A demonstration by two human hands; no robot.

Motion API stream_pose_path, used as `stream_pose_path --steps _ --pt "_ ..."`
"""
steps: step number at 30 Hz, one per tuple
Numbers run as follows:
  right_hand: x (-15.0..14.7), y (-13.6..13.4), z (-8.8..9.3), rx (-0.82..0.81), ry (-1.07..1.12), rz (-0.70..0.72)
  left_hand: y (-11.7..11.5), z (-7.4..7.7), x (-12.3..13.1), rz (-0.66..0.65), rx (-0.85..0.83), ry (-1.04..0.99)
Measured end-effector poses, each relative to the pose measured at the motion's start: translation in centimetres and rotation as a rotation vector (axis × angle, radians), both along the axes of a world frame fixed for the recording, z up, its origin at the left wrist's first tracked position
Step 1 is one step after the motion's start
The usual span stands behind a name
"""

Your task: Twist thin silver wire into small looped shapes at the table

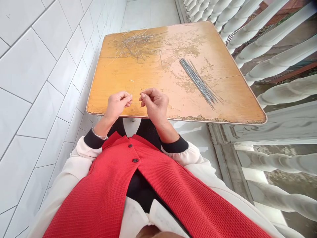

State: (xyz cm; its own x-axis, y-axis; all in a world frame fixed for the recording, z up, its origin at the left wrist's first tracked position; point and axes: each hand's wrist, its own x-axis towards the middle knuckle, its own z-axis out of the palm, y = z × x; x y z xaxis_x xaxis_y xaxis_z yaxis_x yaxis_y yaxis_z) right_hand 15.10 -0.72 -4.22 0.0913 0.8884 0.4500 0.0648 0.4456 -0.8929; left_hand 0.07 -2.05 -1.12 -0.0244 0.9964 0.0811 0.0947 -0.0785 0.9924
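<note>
Near the front edge of the table, my left hand (117,104) is closed in a pinch on a thin curved wire (134,87), whose loop rises above the fingertips. A short gap to the right, my right hand (156,105) is also pinched shut. A small wire end (141,90) sticks up from its fingertips; the rest of that piece is hidden by the fingers. Whether both hands hold one and the same wire cannot be made out. Beyond them lies a tangled heap of thin bent wires (138,44).
A worn wooden table (104,79) carries a bundle of straight grey wires (198,82) at the right, crossed by one long thin wire (223,78). White wall tiles (34,56) stand close on the left. Along the right runs a white balustrade (279,62).
</note>
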Motion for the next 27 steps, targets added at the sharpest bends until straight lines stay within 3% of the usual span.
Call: stream_pose_path --steps 10,27 --pt "0.8 2.0 1.0 0.006 -0.052 0.105 -0.1 0.5 0.0 -0.131 -0.096 0.019" --pt "0.4 2.7 1.5 0.007 -0.036 0.097 -0.2 1.6 0.0 -0.155 -0.208 0.072"
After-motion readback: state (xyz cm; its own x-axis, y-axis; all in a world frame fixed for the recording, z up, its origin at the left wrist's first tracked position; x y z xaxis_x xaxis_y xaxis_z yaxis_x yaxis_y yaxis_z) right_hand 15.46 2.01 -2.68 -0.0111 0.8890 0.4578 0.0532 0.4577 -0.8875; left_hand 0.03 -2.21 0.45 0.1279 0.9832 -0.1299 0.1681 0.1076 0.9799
